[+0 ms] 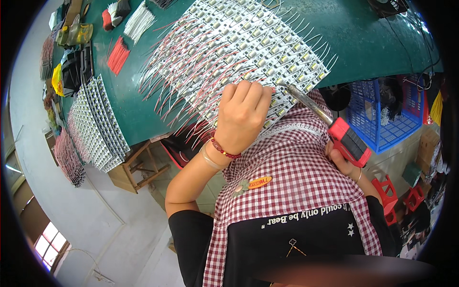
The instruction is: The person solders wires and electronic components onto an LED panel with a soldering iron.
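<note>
A large sheet of white LED circuit boards (260, 34), bristling with thin red and white wires, lies at the table's near edge. My left hand (244, 111) is closed above its near part, fingertips pinched together. A short bit of red wire (274, 89) shows at those fingertips; the rest is hidden by the hand. In my right hand (340, 160) is a soldering iron (351, 142) with a red and black handle. Its metal shaft slants up to the left, and the bent tip is at the boards just right of my left fingertips. Some right fingers are hidden behind the handle.
Bundles of red wires (118, 56) and white wires (139, 22) lie on the green table (138, 103). More wired LED boards (99, 125) hang over its left edge. A blue plastic crate (373, 122) and red stools (384, 193) stand on the right.
</note>
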Demonstrator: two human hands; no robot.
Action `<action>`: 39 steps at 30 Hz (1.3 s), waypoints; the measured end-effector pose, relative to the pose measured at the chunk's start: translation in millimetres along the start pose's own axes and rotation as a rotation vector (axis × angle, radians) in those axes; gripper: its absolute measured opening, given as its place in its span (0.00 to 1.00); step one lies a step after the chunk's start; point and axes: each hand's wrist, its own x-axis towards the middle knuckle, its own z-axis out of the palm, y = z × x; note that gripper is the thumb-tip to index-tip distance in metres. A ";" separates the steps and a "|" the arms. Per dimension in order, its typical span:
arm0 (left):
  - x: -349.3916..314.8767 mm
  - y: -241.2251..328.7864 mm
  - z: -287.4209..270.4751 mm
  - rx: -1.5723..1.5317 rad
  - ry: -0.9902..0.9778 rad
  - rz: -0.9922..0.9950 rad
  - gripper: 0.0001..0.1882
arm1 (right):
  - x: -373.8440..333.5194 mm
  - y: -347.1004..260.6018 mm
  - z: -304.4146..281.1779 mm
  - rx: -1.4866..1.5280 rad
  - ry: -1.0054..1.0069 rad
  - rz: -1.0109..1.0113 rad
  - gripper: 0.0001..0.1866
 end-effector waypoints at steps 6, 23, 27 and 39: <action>3.6 1.4 0.7 0.060 0.003 -0.022 0.10 | -2.0 5.3 1.6 0.004 -0.001 0.002 0.05; -3.0 3.5 -22.5 0.068 0.244 -0.249 0.11 | -0.9 -6.0 -0.4 0.229 0.001 0.094 0.05; -6.6 13.3 -7.0 -0.051 0.114 -0.123 0.13 | -13.0 13.2 -5.7 0.142 -0.032 0.083 0.05; -6.8 14.2 11.9 -0.091 0.109 -0.063 0.12 | -14.8 10.8 -2.0 0.094 -0.016 0.080 0.06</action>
